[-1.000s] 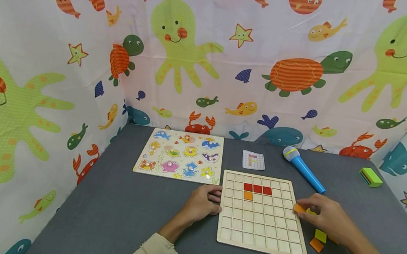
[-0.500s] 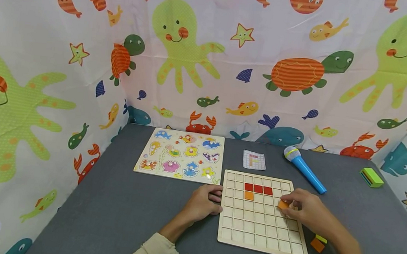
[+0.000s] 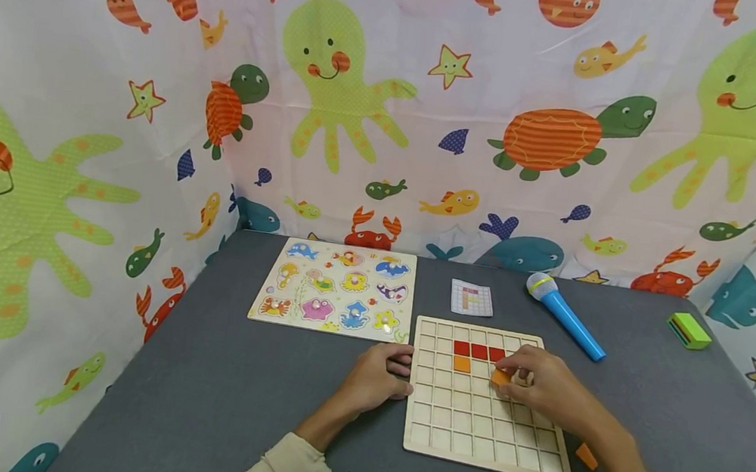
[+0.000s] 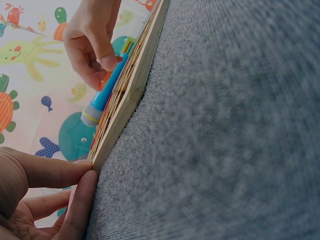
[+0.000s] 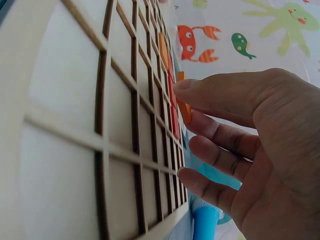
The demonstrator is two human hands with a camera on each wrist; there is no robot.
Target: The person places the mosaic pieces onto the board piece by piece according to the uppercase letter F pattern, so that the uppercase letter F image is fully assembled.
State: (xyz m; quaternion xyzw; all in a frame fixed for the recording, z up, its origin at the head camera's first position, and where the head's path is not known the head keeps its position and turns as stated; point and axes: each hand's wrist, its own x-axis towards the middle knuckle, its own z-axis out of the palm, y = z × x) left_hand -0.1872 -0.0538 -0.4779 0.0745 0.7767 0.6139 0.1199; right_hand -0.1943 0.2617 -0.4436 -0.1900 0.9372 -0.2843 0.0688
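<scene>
A wooden grid board (image 3: 468,438) lies on the grey table, with three red tiles (image 3: 478,350) in a row and one orange tile (image 3: 461,363) below the leftmost red one. My left hand (image 3: 374,376) pinches the board's left edge between thumb and finger, as the left wrist view shows at the board's edge (image 4: 120,112). Between thumb and index finger, my right hand (image 3: 551,389) holds another orange tile (image 5: 185,112), tilted, just over the grid below the rightmost red tile. Its other fingers are loosely bent in the right wrist view.
A loose orange tile (image 3: 586,456) lies right of the board, partly behind the right forearm. Behind stand a sea-animal peg puzzle (image 3: 334,293), a small printed grid card (image 3: 471,298) and a blue toy microphone (image 3: 571,321). A green block (image 3: 690,331) sits far right.
My right hand has carried the orange tile from the board's right edge leftward over the grid, toward the placed tiles. The left hand has stayed at the board's edge.
</scene>
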